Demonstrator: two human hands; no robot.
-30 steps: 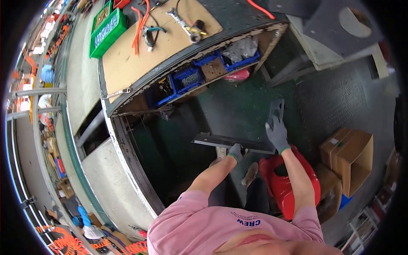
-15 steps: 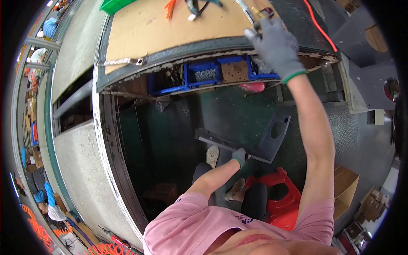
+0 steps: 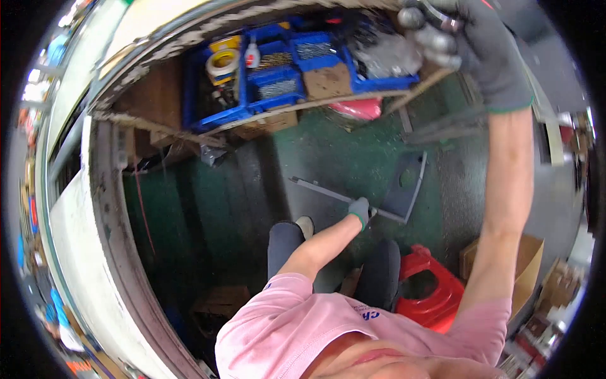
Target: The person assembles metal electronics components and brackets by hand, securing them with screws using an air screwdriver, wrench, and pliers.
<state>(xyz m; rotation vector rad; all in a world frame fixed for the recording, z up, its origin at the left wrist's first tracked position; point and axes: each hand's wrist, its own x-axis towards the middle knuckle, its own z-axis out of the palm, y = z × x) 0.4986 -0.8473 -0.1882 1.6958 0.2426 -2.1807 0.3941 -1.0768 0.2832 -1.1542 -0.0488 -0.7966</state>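
My left hand [image 3: 360, 211], in a grey glove with a green cuff, is closed on the edge of a grey sheet-metal panel [image 3: 392, 201]. The panel is held low over the green floor, in front of my legs; it has a round cutout and a long narrow flange. At the upper right, by the bench's front edge, is my right hand [image 3: 476, 54], gloved the same way and smeared by motion. Its fingers are curled about a small dark thing with a shiny curved edge [image 3: 444, 18], too blurred to name.
Under the bench top, blue bins [image 3: 218, 120] hold screws, a yellow tape roll [image 3: 222, 63] and a white bottle [image 3: 252, 57]. Below them hangs a pink bag [image 3: 358, 108]. A red plastic stool [image 3: 435, 300] and a cardboard box [image 3: 529, 268] stand to my right.
My right hand has moved right from over the bench top, off the tools there. The view has shifted, showing more of the bins. My left hand stays on the panel.
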